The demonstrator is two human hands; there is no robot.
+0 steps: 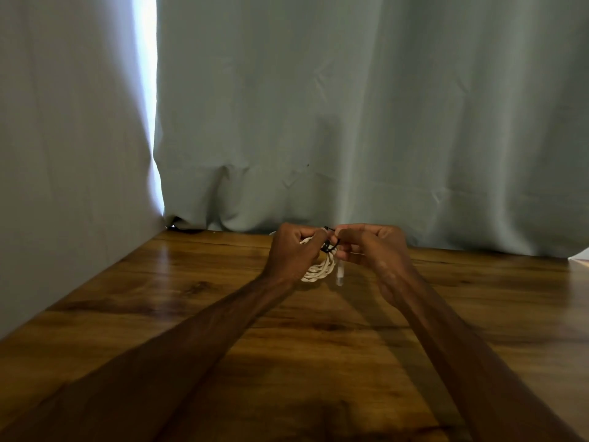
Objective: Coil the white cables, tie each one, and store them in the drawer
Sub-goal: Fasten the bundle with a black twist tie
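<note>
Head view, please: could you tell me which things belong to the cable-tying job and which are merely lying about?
Job: coiled white cable, held by the left hand; black tie, pinched by the right hand.
Not the job: wooden table; curtain behind it.

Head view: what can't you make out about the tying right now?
- Black tie: head view, tiny, its ends covered by fingers of the left hand and right hand; knotted or not, cannot tell.
- White cable coil: head view, upper part hidden behind the left hand; loop count unclear.
- Drawer: outside the head view's edges.
</note>
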